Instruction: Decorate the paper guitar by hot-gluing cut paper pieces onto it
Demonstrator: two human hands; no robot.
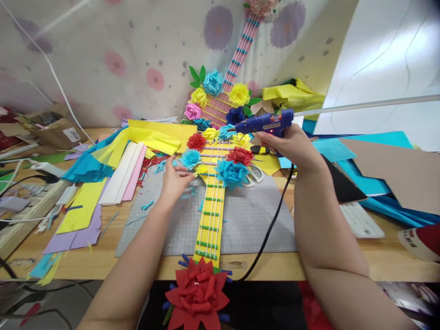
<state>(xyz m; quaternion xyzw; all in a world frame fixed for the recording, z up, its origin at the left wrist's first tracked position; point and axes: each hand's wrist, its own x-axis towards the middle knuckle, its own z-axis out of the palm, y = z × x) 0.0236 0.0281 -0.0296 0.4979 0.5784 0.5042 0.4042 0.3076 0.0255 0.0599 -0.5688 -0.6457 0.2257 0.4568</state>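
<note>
In the head view, my right hand (291,143) grasps the blue glue gun (264,123) above the flowered yellow guitar (209,206), which lies across the grey mat (256,222), while my left hand (174,179) is beside the guitar's small yellow flower (202,169), and I cannot tell whether this hand pinches anything.

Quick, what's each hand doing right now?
Left hand: at a small yellow paper flower; whether it grips can't be told.
Right hand: closed, holding a blue glue gun.

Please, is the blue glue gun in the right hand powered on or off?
Apparently on: a small red light glows on the side of the glue gun.
</note>
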